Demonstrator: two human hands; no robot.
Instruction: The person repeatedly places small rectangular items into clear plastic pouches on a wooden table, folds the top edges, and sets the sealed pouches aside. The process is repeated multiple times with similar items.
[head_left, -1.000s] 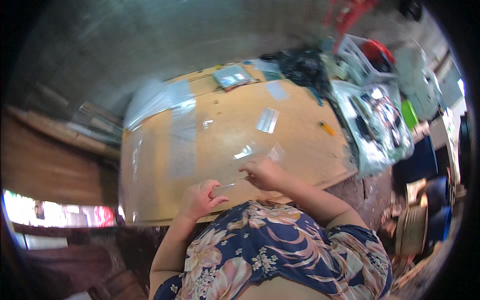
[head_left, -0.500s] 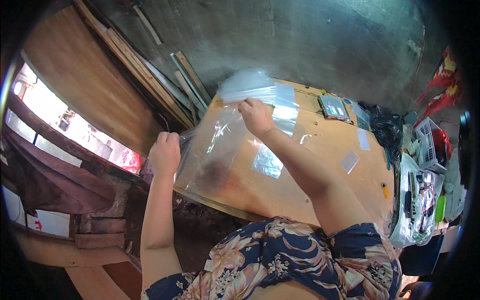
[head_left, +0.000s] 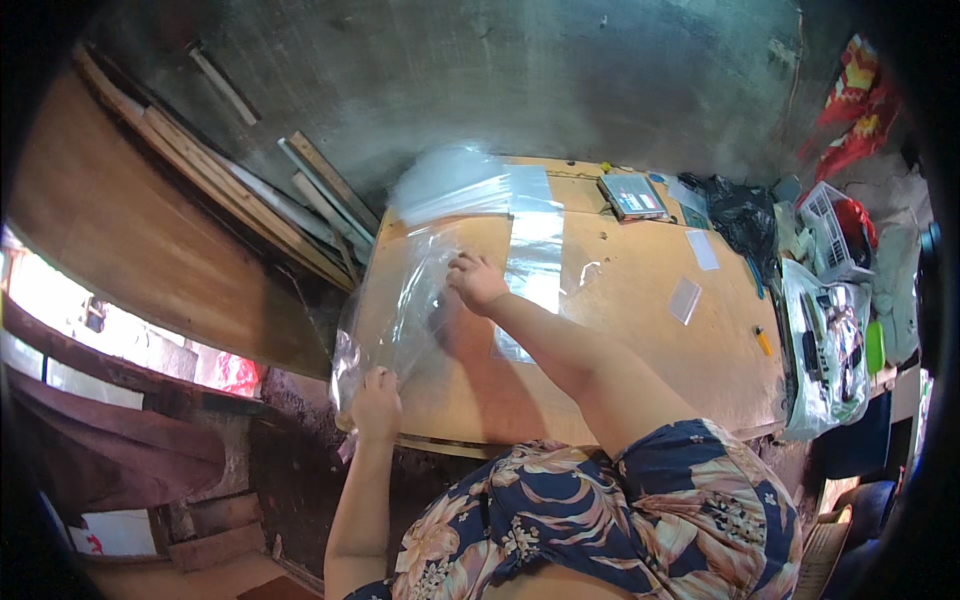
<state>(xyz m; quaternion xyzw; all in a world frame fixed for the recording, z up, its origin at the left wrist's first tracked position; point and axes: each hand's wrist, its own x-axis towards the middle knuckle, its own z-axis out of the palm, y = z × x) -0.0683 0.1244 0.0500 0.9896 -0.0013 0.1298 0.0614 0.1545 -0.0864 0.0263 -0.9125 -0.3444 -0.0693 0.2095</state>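
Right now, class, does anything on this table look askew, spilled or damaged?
Nothing looks spilled. The clear plastic film looks askew: it is wrinkled and bunched near the left hand at the wooden table's left edge, whereas the clear plastic strip to its right lies flatter.

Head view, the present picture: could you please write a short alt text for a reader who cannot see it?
A person's left hand and right hand are at a clear plastic sheet on a wood-coloured table. Behind it lies more clear plastic; at the right are a black bag and a white basket.
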